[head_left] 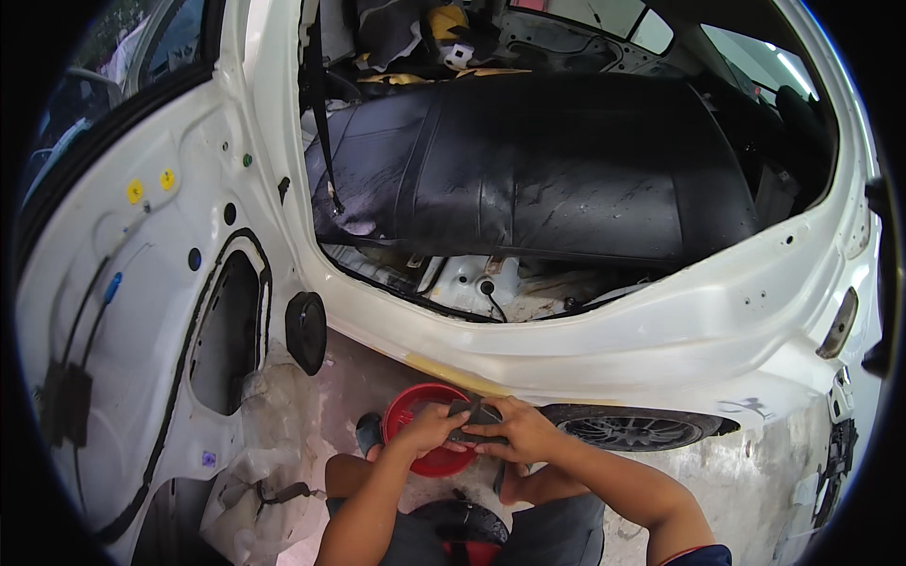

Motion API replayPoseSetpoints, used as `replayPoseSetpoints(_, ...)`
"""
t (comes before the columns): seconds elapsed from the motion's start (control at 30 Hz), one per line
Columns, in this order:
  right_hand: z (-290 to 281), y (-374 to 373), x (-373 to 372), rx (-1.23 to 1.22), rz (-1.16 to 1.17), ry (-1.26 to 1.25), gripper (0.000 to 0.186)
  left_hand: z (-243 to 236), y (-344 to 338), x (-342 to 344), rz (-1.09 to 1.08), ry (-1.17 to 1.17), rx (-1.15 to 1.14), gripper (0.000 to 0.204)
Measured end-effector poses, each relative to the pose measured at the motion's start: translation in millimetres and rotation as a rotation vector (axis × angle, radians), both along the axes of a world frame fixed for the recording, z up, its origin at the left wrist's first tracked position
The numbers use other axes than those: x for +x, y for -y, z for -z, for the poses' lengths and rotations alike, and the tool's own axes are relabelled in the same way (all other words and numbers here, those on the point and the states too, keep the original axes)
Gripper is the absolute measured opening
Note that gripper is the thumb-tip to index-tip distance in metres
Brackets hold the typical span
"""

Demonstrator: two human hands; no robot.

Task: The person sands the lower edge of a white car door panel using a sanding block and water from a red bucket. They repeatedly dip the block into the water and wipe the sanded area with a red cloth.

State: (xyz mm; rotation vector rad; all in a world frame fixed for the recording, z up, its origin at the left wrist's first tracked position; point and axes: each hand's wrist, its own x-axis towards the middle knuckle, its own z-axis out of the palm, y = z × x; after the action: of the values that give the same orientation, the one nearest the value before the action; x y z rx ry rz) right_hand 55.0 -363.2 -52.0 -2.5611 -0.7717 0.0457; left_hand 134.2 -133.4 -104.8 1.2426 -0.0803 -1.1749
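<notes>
Both of my hands meet over a red plastic basin (393,417) on the floor. Between them is a dark grey piece of sandpaper (484,415), creased or folded. My left hand (432,430) pinches its left side, and my right hand (521,428) grips the other side with bent fingers. Just beyond the hands runs the white car's lower sill, with a yellowish patch (458,376) on its edge. My hands hide part of the basin, so I cannot tell what it holds.
An open white door (160,283) with its panel stripped stands at left, with plastic sheeting (260,424) hanging below. A black seat (566,170) lies inside the car's opening. A wheel (632,426) is at right. Beneath me is a dark stool (461,528).
</notes>
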Motion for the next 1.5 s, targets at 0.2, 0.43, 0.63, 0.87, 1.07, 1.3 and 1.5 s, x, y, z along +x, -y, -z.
replayPoseSetpoints(0.2, 13, 8, 31, -0.379, 0.106, 0.133, 0.049, 32, 34, 48, 0.013, -0.007, -0.104, 0.034)
replayPoseSetpoints(0.43, -1, 55, 90, -0.69, 0.068, 0.137, 0.044, 77, 47, 64, 0.059, 0.234, 0.095, 0.066)
replayPoseSetpoints(0.63, -11, 102, 142, -0.999, 0.059, 0.039, 0.039, 89, 54, 75, 0.365, 0.768, 0.373, 0.073)
replayPoseSetpoints(0.87, 12, 108, 141, -0.922, 0.019, 0.07, 0.039, 79, 65, 63, 0.532, 0.809, 0.378, 0.072)
replayPoseSetpoints(1.07, 7, 107, 149, -0.838, 0.001, 0.091, 0.039, 80, 78, 59, 0.56, 0.79, 0.237, 0.072)
replayPoseSetpoints(1.3, 11, 108, 159, -0.878, -0.003, 0.099, 0.039, 100, 81, 56, 0.553, 0.83, 0.342, 0.068)
replayPoseSetpoints(1.5, 1, 90, 156, -0.606, 0.008, 0.014, 0.035, 101, 79, 65, 0.287, 0.74, 0.176, 0.07)
